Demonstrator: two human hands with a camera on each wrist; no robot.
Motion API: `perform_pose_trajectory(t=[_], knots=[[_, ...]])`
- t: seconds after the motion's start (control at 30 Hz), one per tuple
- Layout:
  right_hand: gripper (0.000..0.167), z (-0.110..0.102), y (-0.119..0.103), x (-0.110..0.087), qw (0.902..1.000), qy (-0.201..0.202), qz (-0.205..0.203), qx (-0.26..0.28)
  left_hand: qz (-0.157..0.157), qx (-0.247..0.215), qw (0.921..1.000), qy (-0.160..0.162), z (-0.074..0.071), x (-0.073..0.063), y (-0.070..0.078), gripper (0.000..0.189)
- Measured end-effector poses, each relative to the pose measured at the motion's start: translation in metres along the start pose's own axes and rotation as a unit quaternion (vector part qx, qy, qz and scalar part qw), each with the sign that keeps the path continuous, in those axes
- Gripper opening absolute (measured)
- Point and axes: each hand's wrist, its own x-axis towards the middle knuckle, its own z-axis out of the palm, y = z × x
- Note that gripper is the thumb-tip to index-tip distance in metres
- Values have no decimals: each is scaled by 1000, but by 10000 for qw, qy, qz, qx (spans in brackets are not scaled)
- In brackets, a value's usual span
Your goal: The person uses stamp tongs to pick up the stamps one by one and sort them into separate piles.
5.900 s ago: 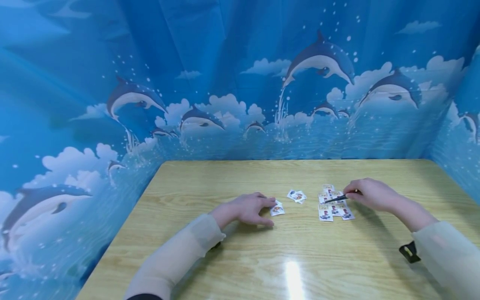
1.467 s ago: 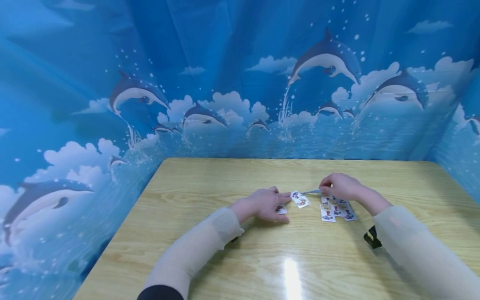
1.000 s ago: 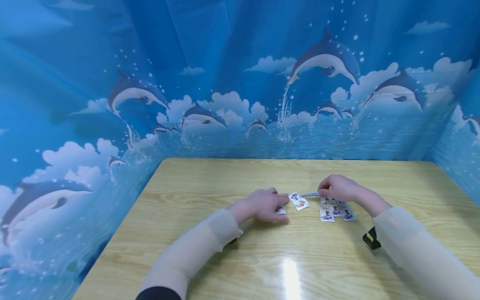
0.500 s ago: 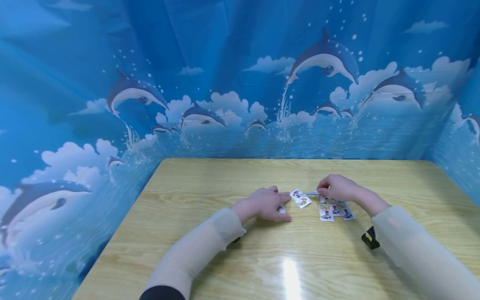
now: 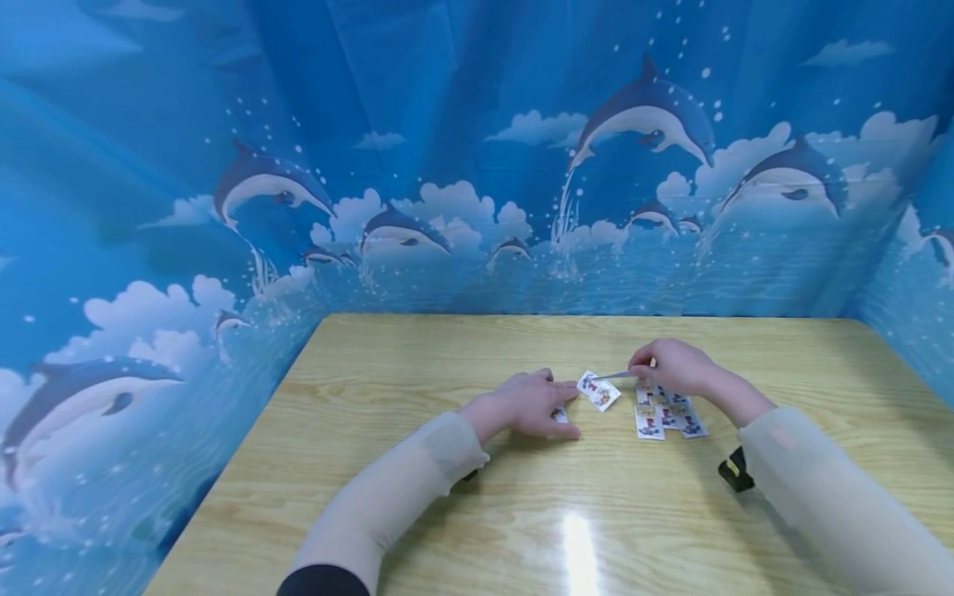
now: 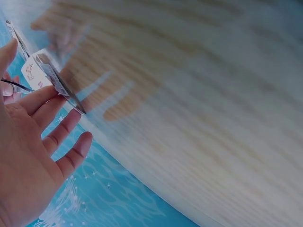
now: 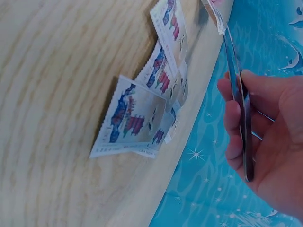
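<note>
My left hand (image 5: 531,406) lies palm down, fingers extended, over a small stamp (image 5: 560,415) that it partly covers. One of its fingertips touches or nearly touches the edge of the middle stamps (image 5: 602,396), which overlap. In my right hand (image 5: 674,367) I pinch metal tweezers (image 7: 244,118) between thumb and fingers. The tips of the tweezers reach left to the upper middle stamp; the right wrist view shows them at a stamp's edge (image 7: 220,23). Below my right hand lies a group of overlapping stamps (image 5: 650,423) with red and blue pictures (image 7: 132,118).
The wood-grain table (image 5: 447,356) has a glossy surface with a bright reflection near the front. A blue curtain (image 5: 462,232) printed with dolphins hangs behind the table and along its sides.
My right hand has moved left with the tweezers, from the stamp group to the middle stamps. My left hand has shifted right. Lately the middle stamps have shifted and turned slightly.
</note>
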Motion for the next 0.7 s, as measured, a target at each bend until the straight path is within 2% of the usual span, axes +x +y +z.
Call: perform_pose_trajectory(t=[0.3, 0.47, 0.7], knots=[[22, 2, 2, -1, 9980, 545, 172, -261, 38, 61, 10000, 21, -1, 0, 0, 80], [20, 0, 5, -3, 9961, 814, 148, -316, -5, -76, 10000, -46, -1, 0, -1, 80], [22, -3, 5, -12, 9979, 622, -10, -161, 117, -357, 9993, 44, 1, -7, -9, 77]])
